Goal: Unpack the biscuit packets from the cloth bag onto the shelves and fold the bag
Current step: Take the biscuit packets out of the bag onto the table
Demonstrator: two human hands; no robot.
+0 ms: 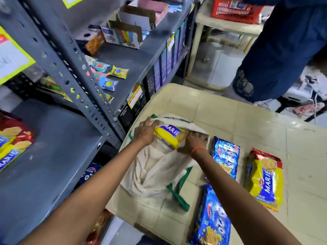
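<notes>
Cream table (247, 121) by shelves (53, 156): both hands, left hand (145, 132) & right hand (194, 141), clamp Marie packet (169, 135) w/ cloth bag (155, 170) mouth spread, prob. to slide it out.

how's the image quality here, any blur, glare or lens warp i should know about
Head view: wide-angle warp bows the grey shelf upright and the table edges; the yellow tags at far left and the edges are soft and smeared; overhead light glares on the glossy blue packets and the table top; the Marie packet between the left hand and right hand reads sharply enough.
</notes>
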